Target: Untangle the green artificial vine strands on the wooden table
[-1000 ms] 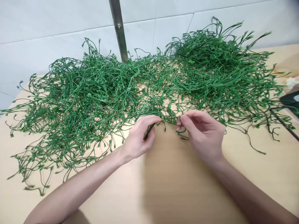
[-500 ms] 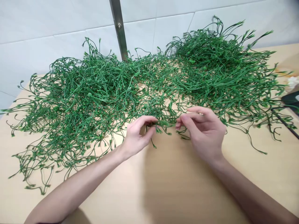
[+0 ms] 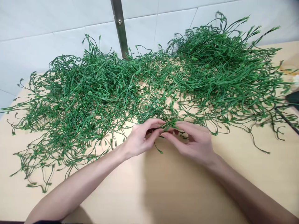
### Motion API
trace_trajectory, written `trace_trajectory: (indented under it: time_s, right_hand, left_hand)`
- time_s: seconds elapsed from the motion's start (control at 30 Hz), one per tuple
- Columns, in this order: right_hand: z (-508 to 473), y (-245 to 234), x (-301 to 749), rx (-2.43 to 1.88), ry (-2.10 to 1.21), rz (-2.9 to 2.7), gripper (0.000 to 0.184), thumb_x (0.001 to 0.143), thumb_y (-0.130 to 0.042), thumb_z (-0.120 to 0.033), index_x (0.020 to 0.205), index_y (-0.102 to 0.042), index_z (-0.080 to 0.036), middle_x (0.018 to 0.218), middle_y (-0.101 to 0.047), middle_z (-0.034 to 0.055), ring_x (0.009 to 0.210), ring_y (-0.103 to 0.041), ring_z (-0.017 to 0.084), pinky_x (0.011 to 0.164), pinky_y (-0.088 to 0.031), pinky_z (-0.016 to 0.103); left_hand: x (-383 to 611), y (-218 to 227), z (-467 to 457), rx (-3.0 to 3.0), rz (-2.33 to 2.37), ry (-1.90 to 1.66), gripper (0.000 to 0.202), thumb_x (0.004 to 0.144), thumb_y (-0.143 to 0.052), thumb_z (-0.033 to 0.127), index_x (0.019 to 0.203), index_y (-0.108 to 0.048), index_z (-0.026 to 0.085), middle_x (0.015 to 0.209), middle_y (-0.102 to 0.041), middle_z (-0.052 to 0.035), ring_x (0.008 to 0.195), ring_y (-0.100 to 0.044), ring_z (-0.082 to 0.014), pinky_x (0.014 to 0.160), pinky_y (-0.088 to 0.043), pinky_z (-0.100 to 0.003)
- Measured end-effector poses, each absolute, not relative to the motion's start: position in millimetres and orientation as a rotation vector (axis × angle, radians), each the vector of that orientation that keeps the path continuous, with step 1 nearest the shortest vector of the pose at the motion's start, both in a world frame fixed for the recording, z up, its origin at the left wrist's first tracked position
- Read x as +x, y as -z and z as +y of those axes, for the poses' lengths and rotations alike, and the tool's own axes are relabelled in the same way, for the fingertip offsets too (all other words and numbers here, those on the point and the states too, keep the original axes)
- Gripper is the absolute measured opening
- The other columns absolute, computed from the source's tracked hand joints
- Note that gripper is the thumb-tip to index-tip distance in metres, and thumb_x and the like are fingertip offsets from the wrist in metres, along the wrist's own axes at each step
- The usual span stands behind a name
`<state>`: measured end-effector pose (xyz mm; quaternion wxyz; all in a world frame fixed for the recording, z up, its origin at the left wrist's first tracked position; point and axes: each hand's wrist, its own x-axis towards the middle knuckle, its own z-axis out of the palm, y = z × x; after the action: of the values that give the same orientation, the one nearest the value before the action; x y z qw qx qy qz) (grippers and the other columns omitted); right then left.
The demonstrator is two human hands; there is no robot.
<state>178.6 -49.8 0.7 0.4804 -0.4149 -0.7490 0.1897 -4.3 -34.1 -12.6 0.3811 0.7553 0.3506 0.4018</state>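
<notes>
My left hand (image 3: 142, 137) pinches a few thin green artificial plant stems (image 3: 170, 125) between thumb and fingers. Their lighter, forked tips poke out to the right, and one stem dangles below. My right hand (image 3: 195, 140) meets it from the other side, thumb and fingers closed about the same tips; the exact grip is partly hidden. Just beyond both hands lie loose stems of the same kind, tangled into a left heap (image 3: 93, 90) and a taller right heap (image 3: 217, 65).
A light wooden table (image 3: 112, 193) carries the heaps. Behind it stands a white tiled wall (image 3: 58, 18) with a dark metal post (image 3: 120, 28). At the right edge sits a dark object (image 3: 293, 99), cut off by the frame.
My right hand has moved left and closed on the stem tips beside my left hand. My left hand stays almost in place, still pinching the stems.
</notes>
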Motion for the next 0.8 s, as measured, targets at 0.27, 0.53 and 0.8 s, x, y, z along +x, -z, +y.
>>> trace_trajectory:
  time_s: [0.27, 0.53, 0.8]
  right_hand:
    - [-52.5, 2.5, 173.5, -1.186, -0.778, -1.54, 0.007, 0.079, -0.066, -0.019, 0.076, -0.061, -0.023, 0.069, -0.068, 0.0008, 0.058, -0.064, 0.014, 0.058, -0.056, 0.027]
    - [-49.7, -3.8, 173.8, -1.184, -1.168, -1.349, 0.012, 0.072, -0.072, -0.021, 0.071, -0.059, -0.021, 0.06, -0.063, -0.0011, 0.049, -0.059, 0.012, 0.043, -0.051, 0.023]
    - [-52.7, -1.9, 174.1, -1.137, -1.106, -1.54, 0.012, 0.076, -0.073, -0.022, 0.086, -0.068, -0.022, 0.079, -0.072, 0.0019, 0.066, -0.068, 0.015, 0.061, -0.059, 0.026]
  left_hand:
    - [-1.8, 12.9, -32.9, 1.883, 0.985, -1.026, 0.026, 0.087, -0.062, 0.023, 0.112, -0.061, 0.017, 0.092, -0.073, -0.0048, 0.066, -0.064, -0.0091, 0.054, -0.049, -0.017]
    - [-1.9, 6.0, -32.4, 1.955, 1.058, -1.064, 0.007, 0.08, -0.064, 0.02, 0.082, -0.058, 0.017, 0.071, -0.063, 0.0014, 0.058, -0.054, -0.0072, 0.051, -0.043, -0.017]
    - [-2.2, 6.1, -31.5, 1.802, 1.001, -0.924, 0.01, 0.076, -0.059, 0.013, 0.081, -0.051, 0.018, 0.065, -0.051, 0.0064, 0.046, -0.036, -0.0024, 0.04, -0.028, -0.013]
